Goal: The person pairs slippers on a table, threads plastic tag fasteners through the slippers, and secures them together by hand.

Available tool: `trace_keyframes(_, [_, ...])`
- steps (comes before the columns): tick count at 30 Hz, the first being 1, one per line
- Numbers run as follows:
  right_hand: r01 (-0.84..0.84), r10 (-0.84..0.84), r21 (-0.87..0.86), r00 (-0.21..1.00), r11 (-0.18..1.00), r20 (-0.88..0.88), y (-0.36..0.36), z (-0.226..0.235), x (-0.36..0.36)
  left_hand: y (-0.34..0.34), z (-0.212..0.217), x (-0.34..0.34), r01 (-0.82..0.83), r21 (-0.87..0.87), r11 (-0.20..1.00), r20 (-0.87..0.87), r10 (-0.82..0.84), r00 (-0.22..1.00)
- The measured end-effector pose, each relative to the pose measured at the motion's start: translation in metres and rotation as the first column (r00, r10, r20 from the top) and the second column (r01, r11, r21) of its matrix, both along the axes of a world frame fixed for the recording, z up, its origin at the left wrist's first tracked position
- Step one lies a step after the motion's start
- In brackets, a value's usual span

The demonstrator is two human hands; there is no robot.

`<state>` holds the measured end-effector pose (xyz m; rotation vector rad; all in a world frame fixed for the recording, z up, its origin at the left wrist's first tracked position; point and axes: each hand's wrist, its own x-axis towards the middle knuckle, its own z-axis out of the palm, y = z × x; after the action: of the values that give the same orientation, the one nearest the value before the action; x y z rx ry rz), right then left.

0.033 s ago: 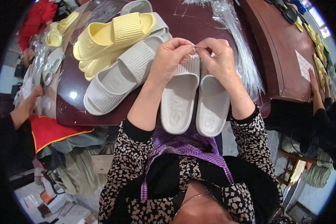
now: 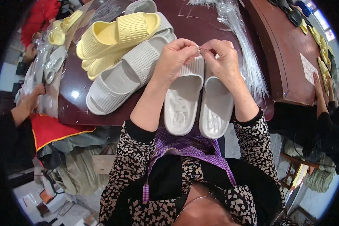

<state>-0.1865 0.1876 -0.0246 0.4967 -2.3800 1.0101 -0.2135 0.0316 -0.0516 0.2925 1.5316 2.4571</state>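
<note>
My left hand and my right hand meet above the far end of a pair of light grey slide sandals. Thumb and forefinger of each are pinched together on a thin strand, whose ends are hidden by the fingers. Below them the left grey slide and the right grey slide lie side by side, heels toward me, overhanging the table's near edge. Their straps are partly covered by my hands. Left of my left forearm rests another grey slide, with a yellow slide on the pile behind it.
The dark red table carries a bundle of clear plastic strands on the right. A second brown table adjoins there, with yellow slides and a co-worker's hand. At left, another person's hand is beside bagged slides.
</note>
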Motion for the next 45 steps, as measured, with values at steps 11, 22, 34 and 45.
trace_keyframes(11, [-0.033,0.033,0.025,0.999,0.999,0.022,0.000,0.008,-0.004,-0.003,0.001,-0.003,0.074,-0.033,0.997,-0.057,-0.076,0.995])
trace_keyframes(22, [-0.202,0.151,0.068,0.883,0.977,0.445,0.043,0.027,0.079,-0.088,0.019,0.021,-0.819,-0.445,0.362,-0.874,0.025,0.485])
trace_keyframes(34, [0.066,-0.126,0.441,0.986,0.895,0.107,0.012,-0.035,0.043,-0.104,0.005,0.032,-0.759,-0.641,-0.113,-0.737,-0.183,0.650])
trace_keyframes(45, [0.456,-0.433,0.555,0.883,0.696,-0.182,0.153,0.018,-0.017,-0.136,-0.003,0.057,-0.839,-0.500,0.215,-0.865,-0.163,0.474])
